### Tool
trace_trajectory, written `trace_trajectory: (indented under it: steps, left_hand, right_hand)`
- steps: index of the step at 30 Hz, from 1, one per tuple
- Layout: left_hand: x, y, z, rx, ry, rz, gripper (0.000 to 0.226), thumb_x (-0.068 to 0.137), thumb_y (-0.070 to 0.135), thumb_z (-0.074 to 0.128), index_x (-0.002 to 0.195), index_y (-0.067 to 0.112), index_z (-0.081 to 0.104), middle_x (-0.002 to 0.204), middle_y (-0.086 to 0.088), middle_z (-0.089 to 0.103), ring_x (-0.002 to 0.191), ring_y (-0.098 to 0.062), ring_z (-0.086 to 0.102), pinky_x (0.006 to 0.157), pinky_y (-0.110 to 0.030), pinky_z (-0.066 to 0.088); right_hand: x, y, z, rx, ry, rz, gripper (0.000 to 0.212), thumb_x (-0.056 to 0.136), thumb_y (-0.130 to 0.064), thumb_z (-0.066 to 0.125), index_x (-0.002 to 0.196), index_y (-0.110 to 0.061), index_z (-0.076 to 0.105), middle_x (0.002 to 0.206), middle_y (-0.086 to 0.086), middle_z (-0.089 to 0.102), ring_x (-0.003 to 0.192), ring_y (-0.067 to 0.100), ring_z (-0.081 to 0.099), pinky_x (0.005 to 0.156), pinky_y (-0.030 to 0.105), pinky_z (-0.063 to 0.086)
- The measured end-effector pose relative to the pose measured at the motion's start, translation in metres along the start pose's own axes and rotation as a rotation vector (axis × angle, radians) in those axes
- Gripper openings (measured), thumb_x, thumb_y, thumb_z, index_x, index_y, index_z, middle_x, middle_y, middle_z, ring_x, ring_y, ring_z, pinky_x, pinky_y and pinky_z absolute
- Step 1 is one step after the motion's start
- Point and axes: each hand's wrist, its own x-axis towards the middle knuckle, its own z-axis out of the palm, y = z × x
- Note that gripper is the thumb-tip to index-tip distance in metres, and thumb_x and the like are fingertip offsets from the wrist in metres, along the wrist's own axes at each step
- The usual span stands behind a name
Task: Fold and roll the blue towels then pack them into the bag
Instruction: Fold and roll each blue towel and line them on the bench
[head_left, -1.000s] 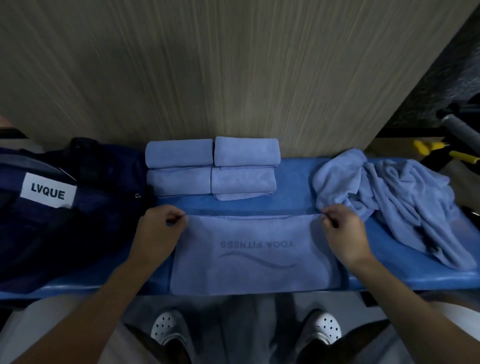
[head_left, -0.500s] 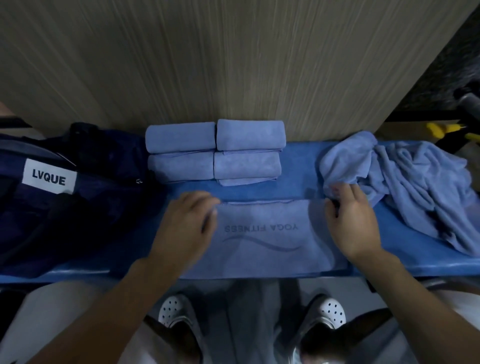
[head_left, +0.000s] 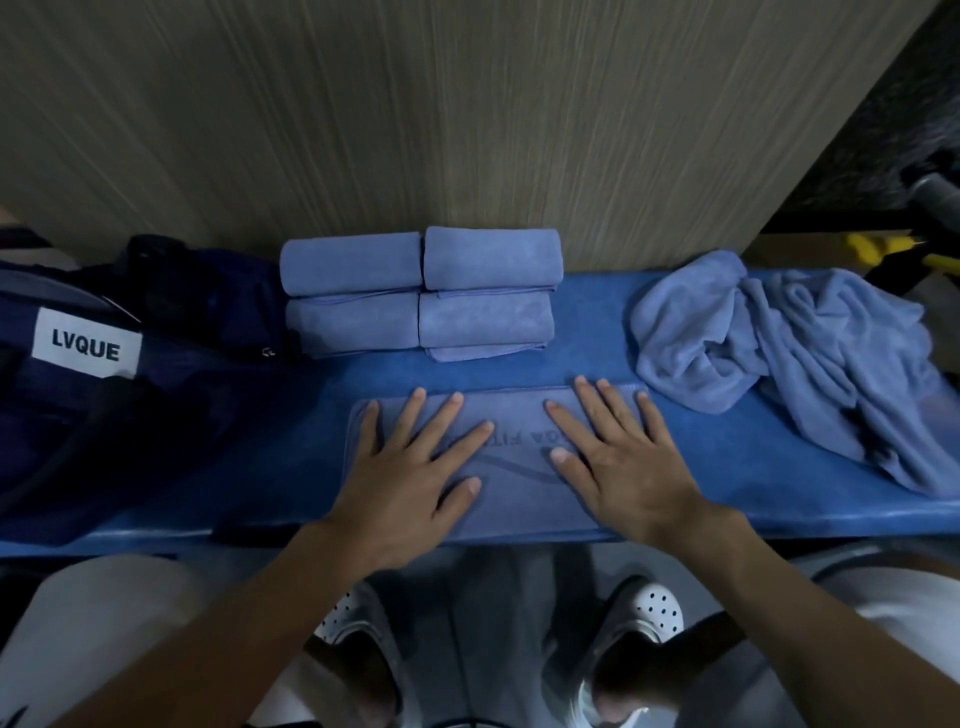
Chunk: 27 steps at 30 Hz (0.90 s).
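Left hand (head_left: 410, 473) and right hand (head_left: 628, 467), fingers spread flat, press on the folded towel (head_left: 519, 506) at the near edge of the counter (head_left: 727, 478). Rolled towels (head_left: 421, 291) are stacked behind it, with the bag (head_left: 130, 405) to the left and loose towels (head_left: 789, 358) to the right.

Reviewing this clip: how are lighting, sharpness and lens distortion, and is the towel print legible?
Head view: dim, bluish light; the dark navy bag sinks into shadow, though its white LVQUE label reads sharply; the wide-angle lens bows the blue padded bench; the print on the flat blue towel is mostly covered by the left hand and right hand.
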Motion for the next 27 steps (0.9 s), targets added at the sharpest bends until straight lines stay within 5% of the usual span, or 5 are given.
trace_trajectory:
  steps: [9,13,17,23,27]
  left_hand:
    - [0.001,0.002,-0.008,-0.039,0.013,-0.009,0.064,0.094,0.066,0.004,0.153,0.043,0.014,0.165,0.003,0.007,0.151,-0.031,0.0,0.11,-0.072,0.01]
    - [0.009,0.019,-0.022,-0.083,0.1,0.066,0.061,0.097,0.059,0.016,0.154,0.037,0.017,0.164,0.005,0.009,0.152,-0.023,-0.001,0.115,-0.066,0.004]
    - [0.02,0.033,-0.018,-0.104,0.088,0.098,0.06,0.096,0.059,0.01,0.153,0.042,0.009,0.164,0.01,0.003,0.151,-0.017,-0.007,0.117,-0.061,0.001]
    - [0.033,0.043,-0.009,-0.08,0.035,0.105,0.06,0.095,0.063,0.008,0.152,0.046,0.014,0.164,0.009,0.004,0.152,-0.021,-0.004,0.115,-0.065,0.003]
    - [0.035,0.042,-0.006,-0.071,0.04,0.107,0.06,0.095,0.063,0.008,0.152,0.046,0.014,0.164,0.009,0.005,0.152,-0.022,-0.002,0.114,-0.065,0.004]
  right_hand:
    - [0.0,0.011,-0.003,0.117,0.003,0.098,0.088,0.075,-0.07,-0.029,0.152,-0.038,0.0,0.162,-0.007,-0.012,0.147,0.01,-0.017,0.12,0.042,-0.007]
    - [-0.008,0.008,-0.009,0.19,0.159,0.157,0.072,0.09,-0.062,0.013,0.149,-0.024,0.032,0.159,0.003,0.021,0.147,0.02,0.016,0.116,0.046,0.016]
    - [-0.017,0.012,-0.017,0.26,0.274,0.478,0.046,0.086,-0.049,0.057,0.11,-0.011,0.061,0.122,0.012,0.051,0.115,0.034,0.044,0.094,0.048,0.035]
    - [-0.014,0.024,-0.02,0.406,0.085,0.707,0.046,0.073,-0.063,0.069,0.084,-0.019,0.065,0.117,0.009,0.044,0.118,0.032,0.036,0.101,0.047,0.03]
    - [-0.01,0.023,-0.023,0.522,0.095,0.711,0.049,0.073,-0.054,0.073,0.054,-0.021,0.042,0.09,0.002,0.051,0.099,0.027,0.046,0.087,0.04,0.033]
